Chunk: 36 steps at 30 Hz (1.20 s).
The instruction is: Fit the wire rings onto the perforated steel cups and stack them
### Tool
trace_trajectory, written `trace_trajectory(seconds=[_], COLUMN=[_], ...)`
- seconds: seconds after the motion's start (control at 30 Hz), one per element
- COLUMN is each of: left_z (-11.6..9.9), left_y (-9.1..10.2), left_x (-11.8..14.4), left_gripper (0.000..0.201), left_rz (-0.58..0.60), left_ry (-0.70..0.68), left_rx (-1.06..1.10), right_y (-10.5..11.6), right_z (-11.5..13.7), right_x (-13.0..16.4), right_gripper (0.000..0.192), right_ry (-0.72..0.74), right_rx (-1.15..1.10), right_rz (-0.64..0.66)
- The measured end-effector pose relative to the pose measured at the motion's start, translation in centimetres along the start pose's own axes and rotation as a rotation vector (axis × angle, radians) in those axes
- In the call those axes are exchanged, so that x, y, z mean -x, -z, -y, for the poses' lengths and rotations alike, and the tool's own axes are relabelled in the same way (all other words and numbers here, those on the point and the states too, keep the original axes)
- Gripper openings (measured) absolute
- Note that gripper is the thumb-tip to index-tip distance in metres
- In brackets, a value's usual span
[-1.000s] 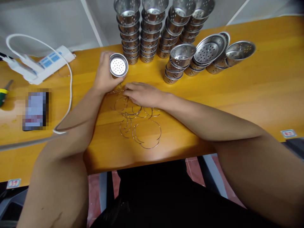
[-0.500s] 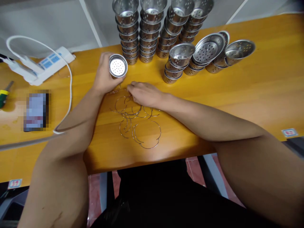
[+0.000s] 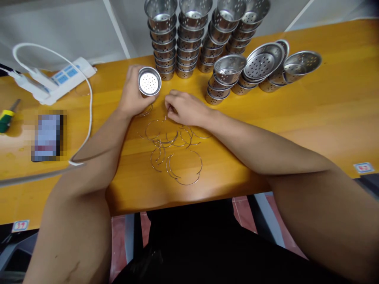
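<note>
My left hand (image 3: pixel 132 94) grips a small perforated steel cup (image 3: pixel 149 81) with its holed bottom turned toward me. My right hand (image 3: pixel 185 109) rests just right of it on the orange table (image 3: pixel 296 118), thumb and fingers pinched on the end of one thin wire ring (image 3: pixel 165 117). Several more wire rings (image 3: pixel 174 152) lie tangled on the table just below both hands. Behind the hands stand stacks of the same steel cups (image 3: pixel 189 43).
More cups lie in leaning stacks (image 3: pixel 263 67) at the back right. A white power strip (image 3: pixel 63 79) with its cable (image 3: pixel 85 118), a blurred phone (image 3: pixel 47 136) and a screwdriver (image 3: pixel 7 118) sit at the left. The table's front edge runs close to my body.
My right hand has lifted from lying flat on the rings, drawn back slightly to the right and pinched one ring. The left hand and cup have hardly moved.
</note>
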<state>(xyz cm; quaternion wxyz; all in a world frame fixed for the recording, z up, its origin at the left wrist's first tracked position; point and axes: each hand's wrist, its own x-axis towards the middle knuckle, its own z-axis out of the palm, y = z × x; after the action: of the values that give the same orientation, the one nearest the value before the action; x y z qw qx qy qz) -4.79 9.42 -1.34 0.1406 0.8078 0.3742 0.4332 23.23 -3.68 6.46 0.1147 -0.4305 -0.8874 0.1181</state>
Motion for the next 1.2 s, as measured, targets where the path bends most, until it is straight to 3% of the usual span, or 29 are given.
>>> trace_trajectory(seconds=[0.13, 0.3, 0.47, 0.6, 0.7, 0.8, 1.2], left_z=[-0.1, -0.4, -2.1, -3.3, -3.7, -4.2, -4.3], left_y=[0.2, 0.0, 0.0, -0.1, -0.3, -0.5, -1.5], left_x=[0.0, 0.0, -0.3, -0.4, -0.3, -0.1, 0.5], left_gripper=[0.104, 0.096, 0.1, 0.096, 0.096, 0.093, 0.089], left_rz=[-0.007, -0.036, -0.017, 0.023, 0.005, -0.013, 0.022], left_ry=[0.051, 0.105, 0.148, 0.136, 0.095, 0.1, 0.095], left_rx=[0.012, 0.018, 0.086, 0.089, 0.07, 0.1, 0.141], right_y=[-0.3, -0.1, -0.3, -1.4, -2.4, -2.9, -1.6], right_z=[-1.6, -2.7, -3.5, -4.5, -5.1, -5.3, -3.8], right_x=[-0.5, -0.8, -1.2, -1.9, -2.4, -2.5, -1.9], right_gripper=[0.026, 0.03, 0.04, 0.04, 0.047, 0.053, 0.067], right_ry=[0.032, -0.028, -0.126, -0.11, -0.143, -0.167, -0.172], right_rx=[-0.126, -0.188, -0.183, -0.363, -0.441, -0.374, -0.266], right_rz=[-0.065, -0.135, -0.297, -0.421, -0.411, -0.371, -0.339])
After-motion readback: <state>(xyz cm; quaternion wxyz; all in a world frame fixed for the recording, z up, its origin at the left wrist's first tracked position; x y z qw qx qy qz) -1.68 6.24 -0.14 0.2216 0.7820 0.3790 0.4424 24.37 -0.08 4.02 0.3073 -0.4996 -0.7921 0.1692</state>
